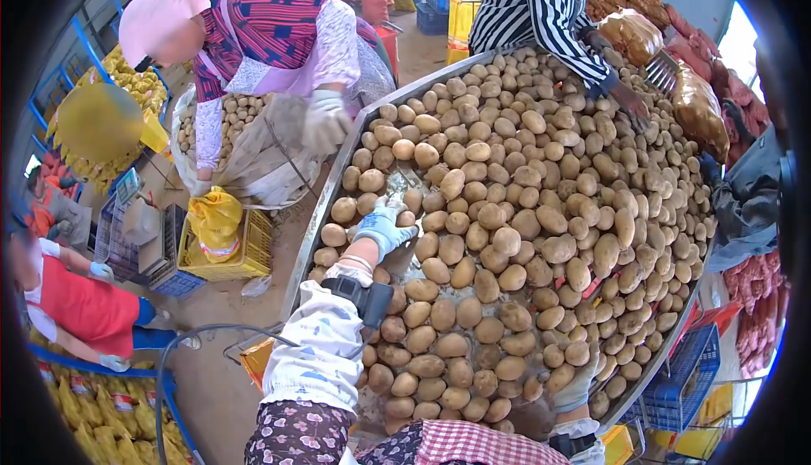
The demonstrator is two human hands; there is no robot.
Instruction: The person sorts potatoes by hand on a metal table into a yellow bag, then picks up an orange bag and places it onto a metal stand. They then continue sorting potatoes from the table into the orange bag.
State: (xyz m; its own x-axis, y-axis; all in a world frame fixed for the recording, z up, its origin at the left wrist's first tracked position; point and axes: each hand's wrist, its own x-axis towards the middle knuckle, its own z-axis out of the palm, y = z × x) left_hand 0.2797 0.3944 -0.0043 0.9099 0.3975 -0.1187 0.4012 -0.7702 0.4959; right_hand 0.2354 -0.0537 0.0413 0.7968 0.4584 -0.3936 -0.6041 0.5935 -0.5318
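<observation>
A large heap of potatoes (507, 237) covers a metal-rimmed sorting table (336, 179) in front of me. My left hand (386, 227), in a light blue and white glove, reaches over the table near its left rim. Its fingers are apart, with potatoes close around the fingertips and bare table surface just beyond. A dark band is strapped round that wrist. My right hand (574, 389), also gloved, is low among the potatoes near the lower right edge; its fingers are blurred and partly hidden by the heap.
Across the rim, a person in a pink cap (165, 21) bends over a sack of potatoes (232, 123). Another person's striped sleeve (549, 21) reaches over the far side. A yellow crate (245, 250) stands left; a blue crate (684, 376) stands right. Filled sacks (697, 110) line the right.
</observation>
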